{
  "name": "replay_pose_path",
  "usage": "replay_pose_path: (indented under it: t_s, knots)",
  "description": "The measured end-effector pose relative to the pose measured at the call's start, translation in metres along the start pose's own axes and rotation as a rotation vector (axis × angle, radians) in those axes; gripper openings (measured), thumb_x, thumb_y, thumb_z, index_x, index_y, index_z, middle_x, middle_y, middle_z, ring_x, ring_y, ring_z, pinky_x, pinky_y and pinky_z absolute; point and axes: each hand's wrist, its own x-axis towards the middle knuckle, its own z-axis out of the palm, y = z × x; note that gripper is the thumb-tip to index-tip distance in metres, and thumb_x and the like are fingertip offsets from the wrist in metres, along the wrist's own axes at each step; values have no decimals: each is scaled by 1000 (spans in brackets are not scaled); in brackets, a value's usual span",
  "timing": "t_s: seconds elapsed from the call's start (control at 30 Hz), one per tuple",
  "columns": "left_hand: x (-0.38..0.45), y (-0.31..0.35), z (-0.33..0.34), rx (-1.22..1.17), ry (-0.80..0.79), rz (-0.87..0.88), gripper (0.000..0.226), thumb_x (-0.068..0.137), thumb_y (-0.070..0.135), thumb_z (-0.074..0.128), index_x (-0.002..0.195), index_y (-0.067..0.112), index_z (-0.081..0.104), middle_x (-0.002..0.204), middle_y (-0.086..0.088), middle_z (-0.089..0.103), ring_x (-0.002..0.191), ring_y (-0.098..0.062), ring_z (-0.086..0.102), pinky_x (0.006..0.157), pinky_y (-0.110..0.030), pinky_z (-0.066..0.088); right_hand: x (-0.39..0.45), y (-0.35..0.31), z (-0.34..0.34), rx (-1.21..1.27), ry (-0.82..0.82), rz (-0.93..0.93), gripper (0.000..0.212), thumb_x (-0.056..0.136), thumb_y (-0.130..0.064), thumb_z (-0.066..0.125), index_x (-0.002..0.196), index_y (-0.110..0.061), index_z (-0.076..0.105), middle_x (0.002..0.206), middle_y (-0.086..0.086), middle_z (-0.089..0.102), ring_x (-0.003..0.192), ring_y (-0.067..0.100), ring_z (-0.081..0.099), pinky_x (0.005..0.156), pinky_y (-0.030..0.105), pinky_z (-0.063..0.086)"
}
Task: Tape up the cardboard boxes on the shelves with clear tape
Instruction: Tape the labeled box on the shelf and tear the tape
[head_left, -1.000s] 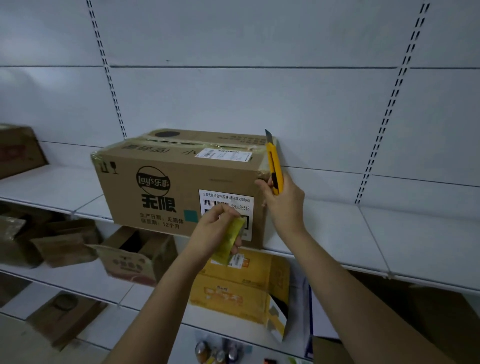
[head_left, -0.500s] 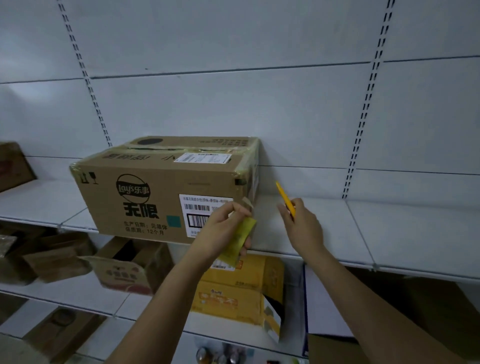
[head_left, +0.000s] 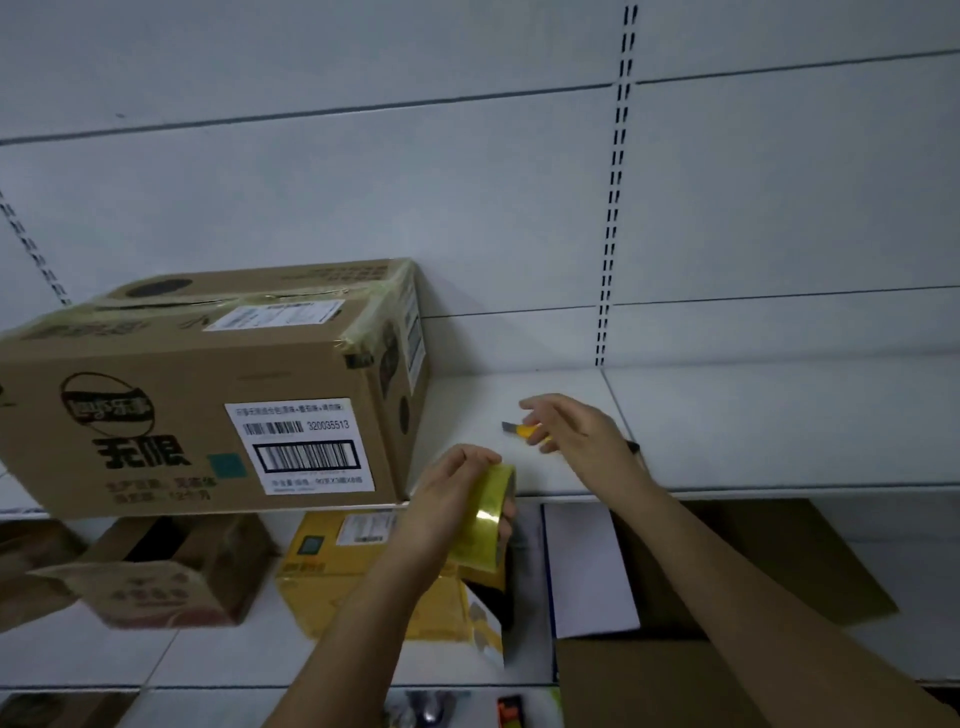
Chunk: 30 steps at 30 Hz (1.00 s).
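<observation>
**Box sealed, knife going down on the shelf**

The box (head_left: 197, 395) sits at the left of the frame on the white shelf (head_left: 753, 431), and clear tape already runs along its top seam and down over its right edge. So the taping of this box looks finished, and the step in hand seems to be the tidy-up after the cut.

The left hand (head_left: 447, 499), at lower centre, curls its fingers around the tape roll (head_left: 485, 519), holding it just in front of the shelf's front edge and near the box's lower right corner. The right hand (head_left: 576, 436), just right of centre, is over the bare shelf with its fingers loosely spread; the yellow knife (head_left: 527, 431) pokes out leftward from under them, blade tip showing. Whether the fingers actually pinch the knife or only rest on it cannot be told from this view.

Below, on the lower shelves, lie an open brown box (head_left: 171, 577) at lower left and a yellow box (head_left: 363, 571) at lower centre, both apparently untaped.

The next move probably calls for parking the knife, blade clear of the fingers, then carrying the roll to another box, closing its flaps and finding the tape's free end.
</observation>
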Motion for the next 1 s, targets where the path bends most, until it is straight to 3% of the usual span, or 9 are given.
replay_pose_path:
  t_s: [0.13, 0.23, 0.4, 0.57, 0.67, 0.7, 0.8, 0.87, 1.0]
  knots:
    - [-2, -10, 6, 11, 23, -26, 29, 105, 16, 45, 121, -6, 54, 51, 6, 65, 41, -4, 60, 40, -16, 45, -16, -15, 10, -39, -228, 34, 12, 87, -39, 73, 98, -34, 73, 95, -8, 74, 90, 6, 68, 79, 24, 57]
    - [-6, -15, 7, -8, 27, -64, 28, 105, 17, 45, 121, -4, 54, 51, 3, 65, 42, -7, 60, 41, -16, 46, -16, -13, 15, -57, -180, 50, 3, 84, -19, 78, 86, -18, 76, 81, 1, 75, 76, 12, 71, 75, 26, 58]
    - [-13, -28, 10, -13, 34, -105, 32, 106, 12, 42, 133, -1, 50, 59, -3, 66, 42, -4, 61, 41, -17, 47, -17, -7, 25, -292, -188, 34, 16, 82, -16, 79, 72, -26, 72, 70, -10, 71, 66, 1, 66, 69, 19, 55]
    - [-12, -41, 17, 22, 68, -73, 58, 108, 21, 40, 159, 29, 15, 88, 6, 71, 59, 1, 58, 57, -14, 48, -15, 2, 32, -447, -199, 3, 9, 82, -16, 78, 74, -21, 77, 66, -17, 67, 64, -8, 62, 64, 7, 46]
    - [-11, -38, 23, 65, 70, -40, 58, 109, 14, 35, 158, 28, 9, 39, 20, 54, 37, 13, 52, 40, -6, 40, -12, 8, 34, -520, -211, -52, 7, 84, -16, 74, 78, -18, 78, 78, -8, 74, 72, 1, 64, 69, 12, 50]
    - [-12, -34, 25, 65, 72, -40, 58, 109, 12, 34, 158, 27, 9, 36, 17, 49, 33, 15, 47, 38, -6, 38, -11, 11, 35, -544, -217, -70, 8, 84, -16, 73, 79, -18, 78, 80, -6, 74, 74, 4, 65, 72, 18, 52]
    - [-3, -36, 27, 16, 93, -64, 58, 109, 12, 33, 159, 28, 9, 63, 8, 47, 32, 14, 47, 37, -6, 38, -7, 20, 38, -590, -214, -112, 9, 85, -16, 69, 81, -19, 77, 81, -4, 73, 77, 9, 64, 75, 29, 53]
    - [2, -38, 25, 42, 101, -68, 58, 110, 14, 32, 159, 29, 6, 63, 11, 47, 34, 17, 46, 38, -5, 39, -8, 25, 41, -611, -201, -138, 9, 86, -15, 68, 83, -19, 76, 82, -2, 70, 78, 13, 63, 75, 33, 52]
    - [24, -56, 22, 102, 129, -48, 57, 109, 27, 35, 159, 33, 6, 101, 8, 58, 52, 12, 56, 47, -4, 40, -9, 34, 45, -599, -188, -200, 6, 88, -14, 69, 87, -16, 74, 88, -2, 59, 81, 15, 60, 72, 27, 48]
